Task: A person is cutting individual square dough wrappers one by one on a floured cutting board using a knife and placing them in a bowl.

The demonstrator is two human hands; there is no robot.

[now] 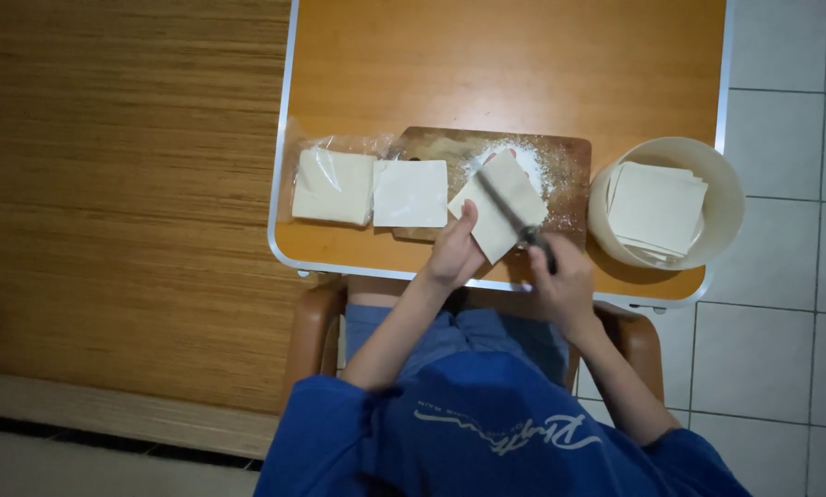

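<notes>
Dough sheet [500, 207], a pale square turned cornerwise, lies on the floured wooden cutting board [560, 156] at the near edge of the orange desk [505, 55], right in front of the seated person. The left hand [454, 250] presses down on the sheet's near-left corner, fingers flat on it, so I'd guess it's pinned to stop it sliding on the flour. The right hand [563, 283] has its fingers wrapped shut around a dark-handled knife [514, 221], blade laid diagonally across the sheet.

Off to the left, another pale sheet [411, 193] sits half on the board, touching a stack still in its clear plastic wrap [333, 184]. On the right, a round cream bowl [721, 175] holds a pile of squares [657, 207], close beside the knife hand.
</notes>
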